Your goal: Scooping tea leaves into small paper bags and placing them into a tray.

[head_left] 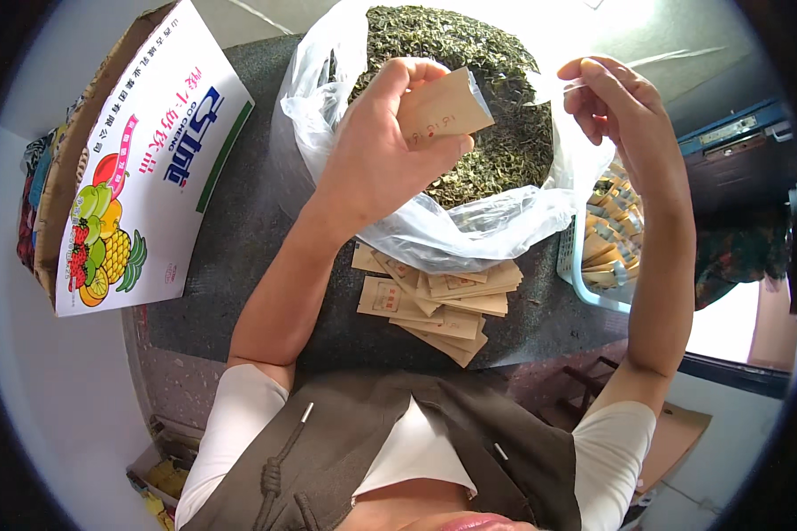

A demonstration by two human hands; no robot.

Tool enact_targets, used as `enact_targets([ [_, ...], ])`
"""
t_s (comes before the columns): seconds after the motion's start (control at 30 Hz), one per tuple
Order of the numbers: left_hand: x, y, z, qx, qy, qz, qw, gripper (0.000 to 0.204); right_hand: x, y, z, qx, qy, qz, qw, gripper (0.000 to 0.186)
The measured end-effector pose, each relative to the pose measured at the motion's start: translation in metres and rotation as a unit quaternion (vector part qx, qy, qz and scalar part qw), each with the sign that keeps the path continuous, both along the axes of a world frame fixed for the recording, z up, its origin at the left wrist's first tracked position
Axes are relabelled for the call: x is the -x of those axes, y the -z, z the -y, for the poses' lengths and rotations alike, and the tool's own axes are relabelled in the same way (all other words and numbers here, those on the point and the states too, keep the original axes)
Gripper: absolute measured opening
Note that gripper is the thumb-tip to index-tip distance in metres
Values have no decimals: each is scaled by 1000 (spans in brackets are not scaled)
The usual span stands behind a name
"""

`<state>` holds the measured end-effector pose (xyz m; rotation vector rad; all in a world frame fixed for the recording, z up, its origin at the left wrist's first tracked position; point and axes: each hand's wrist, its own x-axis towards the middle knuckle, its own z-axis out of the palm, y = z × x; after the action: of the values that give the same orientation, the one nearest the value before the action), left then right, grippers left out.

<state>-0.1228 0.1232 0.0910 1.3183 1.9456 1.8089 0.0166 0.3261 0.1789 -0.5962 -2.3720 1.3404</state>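
My left hand (363, 159) grips a small brown kraft paper packet (447, 108), held tilted above dried green leaves (443, 31). The leaves lie heaped in a large clear plastic bag (483, 234) with its mouth rolled wide. To the right, my right hand (624, 106) is raised over the bag's edge, thumb and forefinger pinched together. Something thin and pale shows at those fingertips, too small to name. Several flat brown paper packets (447, 310) lie in a loose, overlapping pile in front of the bag, near my body.
A light blue plastic basket (586, 292) full of similar packets stands right of the bag, under my right forearm. At the left, a white printed carton (164, 168) stands tilted on the dark tabletop (230, 292). Dark furniture (739, 150) lines the right side.
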Motion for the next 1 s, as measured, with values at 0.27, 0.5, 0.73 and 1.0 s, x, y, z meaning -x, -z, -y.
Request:
enact_targets([
  [0.27, -8, 3, -3, -4, 17, -1, 1000, 49, 7, 6, 45, -116, -101, 0, 988, 25],
  [0.5, -4, 4, -4, -31, 40, 66, 997, 49, -6, -16, 58, -388, -132, -85, 908, 16],
  [0.73, -7, -4, 0, -69, 92, 147, 982, 50, -19, -4, 38, -403, 13, -101, 909, 19],
  [1.0, -2, 1, -3, -81, 99, 137, 982, 42, -13, 26, 28, -378, -90, -109, 915, 16],
])
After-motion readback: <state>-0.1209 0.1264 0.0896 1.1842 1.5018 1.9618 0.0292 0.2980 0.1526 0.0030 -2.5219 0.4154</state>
